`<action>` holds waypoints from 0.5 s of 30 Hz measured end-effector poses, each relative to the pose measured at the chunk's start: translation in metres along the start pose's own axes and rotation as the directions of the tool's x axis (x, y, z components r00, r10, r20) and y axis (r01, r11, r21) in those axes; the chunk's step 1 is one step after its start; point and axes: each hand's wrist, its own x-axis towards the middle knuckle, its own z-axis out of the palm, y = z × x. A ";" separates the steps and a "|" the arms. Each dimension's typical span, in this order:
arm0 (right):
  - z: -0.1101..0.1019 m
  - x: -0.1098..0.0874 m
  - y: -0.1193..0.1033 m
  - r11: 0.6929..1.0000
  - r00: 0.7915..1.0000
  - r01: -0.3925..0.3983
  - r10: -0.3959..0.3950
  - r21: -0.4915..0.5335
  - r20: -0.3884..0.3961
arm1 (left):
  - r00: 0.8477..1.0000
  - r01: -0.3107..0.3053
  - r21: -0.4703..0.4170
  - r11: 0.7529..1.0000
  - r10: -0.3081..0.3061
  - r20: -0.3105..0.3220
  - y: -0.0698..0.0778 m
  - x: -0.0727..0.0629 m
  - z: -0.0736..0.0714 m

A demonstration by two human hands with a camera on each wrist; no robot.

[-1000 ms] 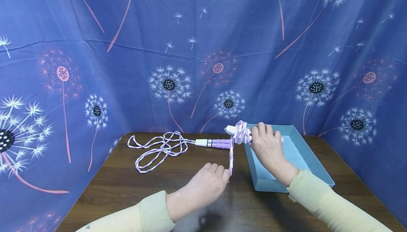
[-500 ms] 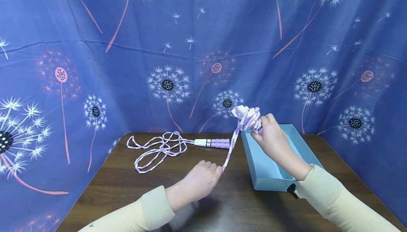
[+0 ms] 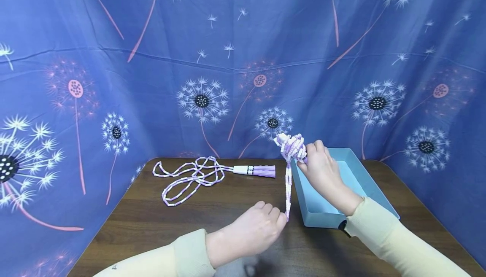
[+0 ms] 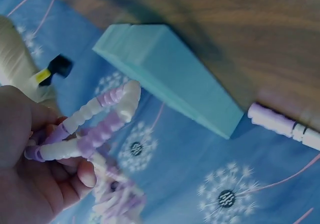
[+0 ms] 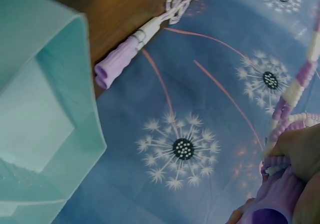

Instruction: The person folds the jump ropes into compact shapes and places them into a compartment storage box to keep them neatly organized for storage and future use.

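Observation:
A purple and white beaded jump rope point(image 3: 292, 148) is wound in a thick bundle round its own handles, above the table at the box's left edge. My right hand point(image 3: 322, 173) grips its handles point(image 5: 280, 194), with purple ends showing in the right wrist view. From the bundle a doubled length of rope runs down, taut, to my left hand point(image 3: 258, 228), which holds it near its looped end. In the left wrist view the short loop point(image 4: 97, 134) sticks out past the fingers. A second, similar jump rope point(image 3: 254, 170) lies on the table, handles side by side, cord loosely looped leftward.
An open light-blue box point(image 3: 322, 220) stands on the right of the brown wooden table point(image 3: 152, 226), below my right forearm. A blue curtain point(image 3: 235, 112) with dandelion prints hangs behind and at both sides.
The wound bundle rose and tilted up, then came down a little. My left hand moved left, then right and lower, so the doubled rope now hangs nearly vertical. The second jump rope stayed put.

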 end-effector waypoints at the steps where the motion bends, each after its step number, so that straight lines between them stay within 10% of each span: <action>1: 0.002 0.000 0.001 1.000 1.000 0.004 -0.004 -0.013 -0.006 | 1.000 0.002 0.005 1.000 -0.002 -0.005 -0.001 0.001 -0.003; 15: 0.025 -0.011 0.012 0.923 0.945 0.235 -0.291 -0.306 -0.151 | 0.999 0.032 0.055 0.998 -0.030 -0.032 -0.030 0.016 -0.031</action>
